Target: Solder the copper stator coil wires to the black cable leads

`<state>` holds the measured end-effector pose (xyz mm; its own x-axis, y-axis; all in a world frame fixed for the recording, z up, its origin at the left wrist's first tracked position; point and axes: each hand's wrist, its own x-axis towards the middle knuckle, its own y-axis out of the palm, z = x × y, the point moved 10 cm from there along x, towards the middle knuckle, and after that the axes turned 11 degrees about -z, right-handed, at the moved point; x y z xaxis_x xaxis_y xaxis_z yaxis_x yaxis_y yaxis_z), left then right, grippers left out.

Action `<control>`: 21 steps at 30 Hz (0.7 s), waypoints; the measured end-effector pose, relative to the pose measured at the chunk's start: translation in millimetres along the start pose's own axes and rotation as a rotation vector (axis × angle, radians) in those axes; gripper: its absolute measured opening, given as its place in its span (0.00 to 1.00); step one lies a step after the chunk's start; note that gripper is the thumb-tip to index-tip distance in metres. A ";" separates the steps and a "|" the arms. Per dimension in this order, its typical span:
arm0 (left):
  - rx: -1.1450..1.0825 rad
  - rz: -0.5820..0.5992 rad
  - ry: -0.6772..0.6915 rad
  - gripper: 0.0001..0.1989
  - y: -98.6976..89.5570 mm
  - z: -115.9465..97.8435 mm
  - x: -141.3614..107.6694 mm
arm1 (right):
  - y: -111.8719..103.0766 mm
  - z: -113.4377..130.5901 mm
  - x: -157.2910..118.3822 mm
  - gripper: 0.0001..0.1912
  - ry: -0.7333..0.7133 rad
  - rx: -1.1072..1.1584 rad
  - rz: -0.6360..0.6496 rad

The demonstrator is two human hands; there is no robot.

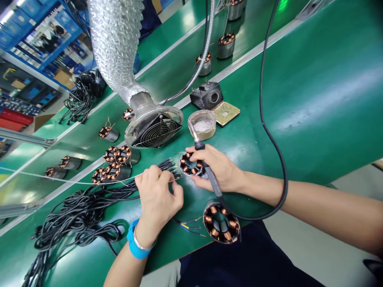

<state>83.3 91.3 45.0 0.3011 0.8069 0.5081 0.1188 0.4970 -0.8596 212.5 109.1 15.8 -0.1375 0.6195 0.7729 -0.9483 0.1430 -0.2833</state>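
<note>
My right hand (223, 169) is closed round a soldering iron (212, 175), its tip pointing up and away, while the fingers also grip a motor stator (190, 164) with copper windings. My left hand (160, 193), wearing a blue wristband, is curled with fingertips pinched beside that stator. A thin pale wire (74, 182) runs from the left into this hand; the exact grip is partly hidden. Stripped ends of a bundle of black cables (166, 165) lie just beyond it. Nearer me, a second stator (221, 223) rests by the bench edge, with coloured leads (188, 226) beside it.
A fume extractor hood (158, 129) hangs over the bench. Behind my right hand sit a round dish (202, 124), an iron holder (207, 95) and a yellow sponge tray (226, 113). Several stators (119, 171) stand left. Coiled black cables (74, 215) and the iron's cord (263, 119) cross the surface.
</note>
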 end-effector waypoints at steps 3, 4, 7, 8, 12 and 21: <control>-0.144 -0.036 -0.013 0.10 -9.2 0.7 -0.7 | 0.8 -1.1 -0.8 0.23 0.002 0.001 0.011; -0.177 -0.052 -0.006 0.12 -11.2 -1.3 -0.6 | 0.8 -1.7 -0.9 0.22 0.007 0.000 0.013; -0.235 -0.083 0.011 0.11 -10.8 -7.9 -0.3 | 0.3 -2.0 -1.0 0.22 0.014 0.005 0.016; -0.241 -0.092 0.008 0.09 -9.3 -9.0 0.0 | 0.2 -1.7 -0.9 0.22 0.013 0.006 0.016; -0.250 -0.119 -0.018 0.06 -4.0 -7.6 2.0 | 0.0 -0.9 -0.1 0.20 0.018 -0.003 0.014; -0.300 -0.084 -0.081 0.05 2.9 -1.5 3.9 | -0.4 0.2 0.6 0.20 0.020 -0.016 0.013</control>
<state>86.2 95.3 44.4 0.2034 0.7961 0.5700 0.4173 0.4561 -0.7860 212.7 109.3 16.4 -0.1435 0.6364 0.7579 -0.9417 0.1476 -0.3023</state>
